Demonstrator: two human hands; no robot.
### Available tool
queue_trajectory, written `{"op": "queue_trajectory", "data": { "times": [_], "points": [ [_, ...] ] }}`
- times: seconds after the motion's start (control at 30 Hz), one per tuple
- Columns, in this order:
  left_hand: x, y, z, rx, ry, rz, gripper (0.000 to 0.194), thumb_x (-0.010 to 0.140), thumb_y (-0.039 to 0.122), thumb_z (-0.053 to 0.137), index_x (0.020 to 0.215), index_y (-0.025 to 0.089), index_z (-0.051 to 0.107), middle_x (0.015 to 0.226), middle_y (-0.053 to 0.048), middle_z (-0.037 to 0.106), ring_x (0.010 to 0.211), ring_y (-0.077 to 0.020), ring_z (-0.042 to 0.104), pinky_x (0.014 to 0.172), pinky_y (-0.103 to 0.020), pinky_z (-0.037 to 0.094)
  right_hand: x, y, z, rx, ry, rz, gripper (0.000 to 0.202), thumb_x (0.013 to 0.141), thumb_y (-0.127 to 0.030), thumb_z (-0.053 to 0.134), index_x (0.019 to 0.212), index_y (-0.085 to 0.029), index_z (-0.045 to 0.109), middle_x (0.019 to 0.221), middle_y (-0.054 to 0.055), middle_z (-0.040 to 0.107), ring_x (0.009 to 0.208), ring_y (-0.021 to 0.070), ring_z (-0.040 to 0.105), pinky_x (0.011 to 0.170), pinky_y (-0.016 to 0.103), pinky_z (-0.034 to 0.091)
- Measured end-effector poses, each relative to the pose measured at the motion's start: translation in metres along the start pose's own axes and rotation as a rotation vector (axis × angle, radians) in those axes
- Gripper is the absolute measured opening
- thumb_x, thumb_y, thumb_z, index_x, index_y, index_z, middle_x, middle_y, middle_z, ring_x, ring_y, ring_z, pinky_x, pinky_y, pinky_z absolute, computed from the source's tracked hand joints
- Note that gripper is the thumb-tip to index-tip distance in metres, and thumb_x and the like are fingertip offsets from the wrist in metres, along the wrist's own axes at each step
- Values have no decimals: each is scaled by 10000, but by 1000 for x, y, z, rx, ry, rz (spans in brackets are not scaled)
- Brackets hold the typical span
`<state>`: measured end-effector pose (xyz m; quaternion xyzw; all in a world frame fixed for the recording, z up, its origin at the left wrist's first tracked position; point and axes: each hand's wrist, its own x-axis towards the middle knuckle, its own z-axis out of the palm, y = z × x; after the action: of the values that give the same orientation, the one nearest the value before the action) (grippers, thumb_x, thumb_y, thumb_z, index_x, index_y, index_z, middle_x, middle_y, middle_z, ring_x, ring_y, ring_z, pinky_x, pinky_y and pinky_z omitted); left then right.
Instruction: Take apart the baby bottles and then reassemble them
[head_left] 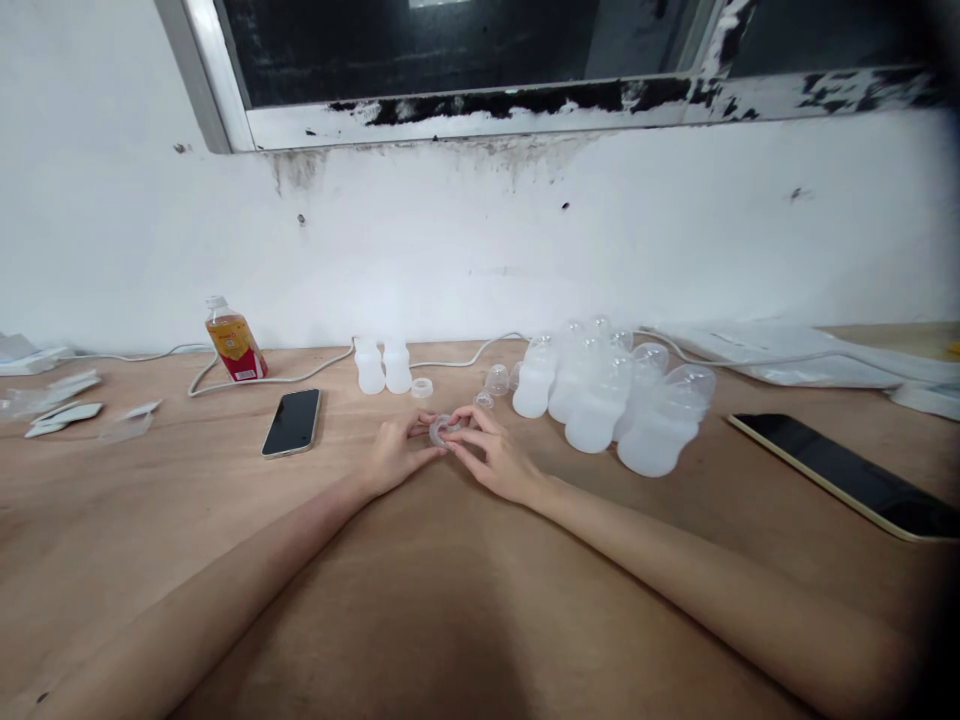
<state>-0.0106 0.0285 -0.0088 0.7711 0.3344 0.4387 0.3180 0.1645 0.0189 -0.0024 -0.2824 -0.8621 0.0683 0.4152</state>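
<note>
Between my two hands is a translucent baby bottle collar ring (440, 430), just above the wooden table. My left hand (395, 455) grips its left side with thumb and fingers. From the right, my right hand (495, 457) pinches the ring, its fingertips over the opening; whether a nipple sits inside I cannot tell. Another collar ring (422, 387) lies just beyond, near two frosted open bottles (370, 366). Clear domed caps (496, 379) and a small clear nipple-like piece (484, 400) rest behind my right hand. Several capped baby bottles (592, 400) stand grouped to the right.
A phone (292, 423) lies left, a larger dark tablet-like device (847, 475) right. A drink bottle (235, 340) stands by the wall with a white cable (300, 378) running past. Plastic bags (780, 355) lie back right; white packets (67, 415) sit far left.
</note>
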Motion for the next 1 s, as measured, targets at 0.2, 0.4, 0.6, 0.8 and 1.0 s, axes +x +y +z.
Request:
{"op": "queue_trajectory", "data": {
  "times": [0.2, 0.4, 0.6, 0.8, 1.0],
  "points": [
    [-2, 6, 0, 288, -30, 197, 209, 715, 243, 562, 888, 177, 465, 1047, -61, 549, 986, -169, 514, 858, -349, 411, 2, 4, 0, 304, -27, 268, 209, 738, -206, 500, 935, -189, 435, 958, 63, 423, 848, 142, 482, 686, 295, 453],
    [-5, 14, 6, 494, -30, 233, 286, 719, 227, 532, 990, 187, 449, 1127, -83, 456, 1063, -189, 423, 891, -345, 355, 2, 18, 9, 602, -120, 473, 244, 695, -249, 536, 916, -184, 456, 790, 10, 516, 643, 109, 516, 506, 225, 437],
    [-3, 14, 9, 380, -16, 53, 152, 776, 283, 445, 872, 167, 463, 764, -23, 576, 680, -125, 545, 641, -251, 446, 1, 14, 5, 369, -114, 408, 188, 717, -242, 515, 891, -172, 530, 729, -4, 544, 633, 110, 517, 580, 246, 445],
    [-3, 12, 7, 409, 58, 26, 88, 753, 228, 461, 818, 169, 472, 726, -8, 580, 643, -105, 549, 602, -213, 441, 3, -1, -1, 184, -128, 263, 232, 791, -244, 420, 983, -169, 526, 885, 53, 587, 718, 125, 541, 613, 239, 439],
    [-3, 10, 8, 417, 46, 49, 101, 749, 231, 470, 833, 175, 466, 740, -2, 579, 653, -105, 551, 598, -203, 432, 0, -2, 1, 34, -89, 181, 204, 809, -183, 370, 953, -162, 512, 861, 62, 564, 700, 126, 528, 633, 248, 430]
  ]
}}
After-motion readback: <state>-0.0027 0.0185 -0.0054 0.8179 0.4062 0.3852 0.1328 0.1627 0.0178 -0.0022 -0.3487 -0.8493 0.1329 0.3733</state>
